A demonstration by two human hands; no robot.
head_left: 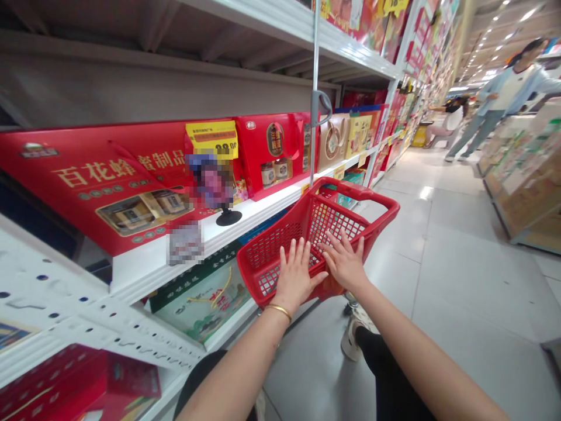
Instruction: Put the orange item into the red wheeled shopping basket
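My left hand (295, 275) lies flat against the inner side of a red plastic mesh shopping basket (372, 199), fingers spread, with a gold bangle (279, 312) on the wrist. My right hand (344, 260) rests on the same basket just beside it, also with fingers apart. Neither hand wraps around the basket's rim or holds anything. The basket looks empty in the part I can see, and it stands on a wheeled frame that is mostly hidden below it.
White metal shelves (245, 219) run along the left, stocked with red gift boxes (105, 175) and price tags. A tiled aisle floor (456, 280) extends ahead and right, bordered by a cardboard display (526, 187). Two people (499, 96) stand farther down the aisle.
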